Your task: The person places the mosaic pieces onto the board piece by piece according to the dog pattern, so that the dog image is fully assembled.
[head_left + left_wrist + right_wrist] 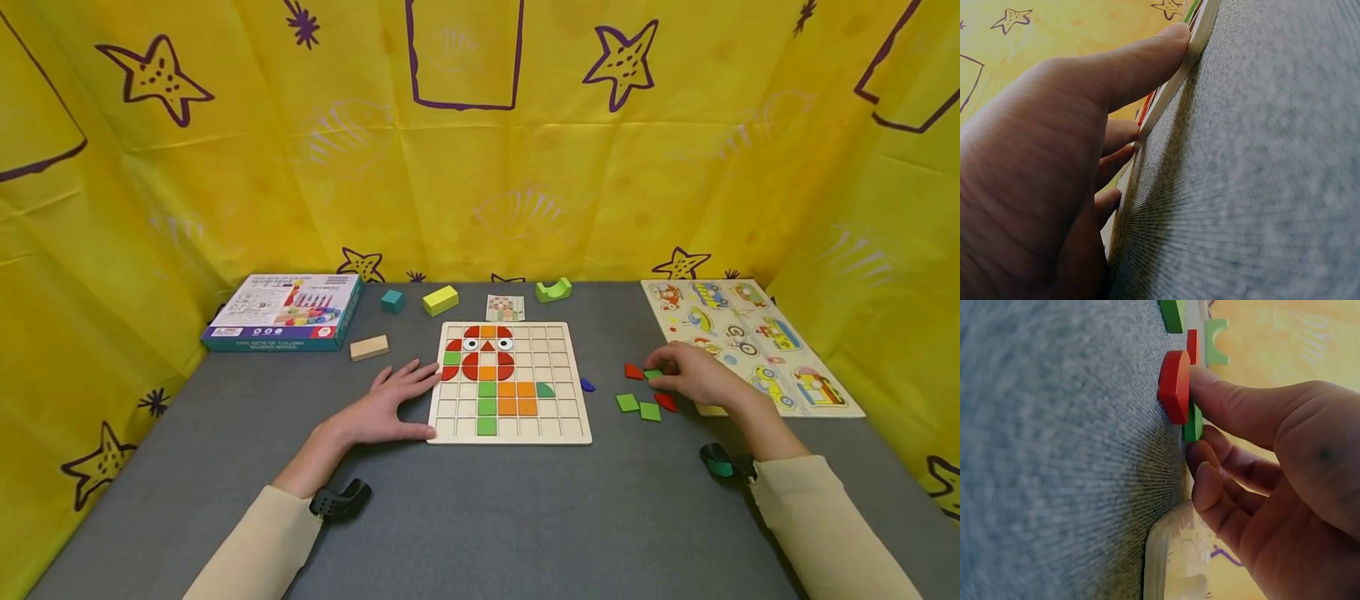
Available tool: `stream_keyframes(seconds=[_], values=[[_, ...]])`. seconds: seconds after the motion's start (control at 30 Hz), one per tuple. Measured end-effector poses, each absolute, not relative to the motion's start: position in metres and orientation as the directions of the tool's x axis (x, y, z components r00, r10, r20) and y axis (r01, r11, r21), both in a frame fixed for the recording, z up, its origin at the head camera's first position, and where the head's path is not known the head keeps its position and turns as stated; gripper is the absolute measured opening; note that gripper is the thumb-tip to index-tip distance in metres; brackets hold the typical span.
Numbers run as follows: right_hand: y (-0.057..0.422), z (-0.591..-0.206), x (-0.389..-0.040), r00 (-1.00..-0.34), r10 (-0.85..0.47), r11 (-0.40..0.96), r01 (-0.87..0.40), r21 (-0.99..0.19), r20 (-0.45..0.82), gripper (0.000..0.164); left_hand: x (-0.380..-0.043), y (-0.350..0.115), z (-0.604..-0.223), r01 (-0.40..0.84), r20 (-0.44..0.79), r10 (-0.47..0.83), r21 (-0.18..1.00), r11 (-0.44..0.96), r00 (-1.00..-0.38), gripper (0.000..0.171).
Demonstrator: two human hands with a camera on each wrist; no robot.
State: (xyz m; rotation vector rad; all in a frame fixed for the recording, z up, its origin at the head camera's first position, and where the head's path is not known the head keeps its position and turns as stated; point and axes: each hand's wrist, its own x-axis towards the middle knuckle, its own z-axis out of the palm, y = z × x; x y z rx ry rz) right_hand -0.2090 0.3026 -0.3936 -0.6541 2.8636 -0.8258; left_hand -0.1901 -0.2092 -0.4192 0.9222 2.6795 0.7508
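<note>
A wooden grid board point(555, 425) lies on the table, with red, orange, green and white-eyed tiles set in some of its squares. My left hand point(386, 408) rests at the board's left edge, fingers spread; in the left wrist view the thumb point(1160, 53) and fingertips touch the board's side. To the right, my right hand point(697, 377) pinches a green square tile point(654, 374) between thumb and fingers, low at the table. Around it lie a red tile point(633, 371), a red curved tile point(666, 402) and two green squares point(649, 412). The right wrist view shows the pinched green tile point(1194, 425) behind the red curved tile point(1174, 387).
A blue tile point(587, 385) lies just right of the board. Behind stand a picture card point(506, 307), a green arch block point(553, 290), a yellow block point(440, 301), a teal block point(392, 301) and a plain wooden block point(369, 347). A box point(281, 312) lies left, a picture puzzle point(750, 342) right.
</note>
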Motion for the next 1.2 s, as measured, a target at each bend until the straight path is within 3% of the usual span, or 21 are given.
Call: stream_keyframes(seconds=[0.37,0.57,1.2], values=[[0.307,-0.387,-0.205,-0.92,-0.392,0.755,-0.321,-0.571,-0.002,0.011,-0.19,-0.209,-0.418,0.504,-0.044,0.615,0.528,0.684,-0.787,0.092],[0.299,-0.386,-0.205,-0.914,-0.403,0.717,-0.349,-0.604,0.05,0.007,-0.189,-0.208,-0.417,0.507,-0.041,0.616,0.527,0.682,-0.787,0.092],[0.203,-0.394,-0.206,-0.828,-0.558,0.603,-0.451,-0.658,0.056,0.01,-0.19,-0.209,-0.418,0.501,-0.052,0.61,0.519,0.693,-0.791,0.093]])
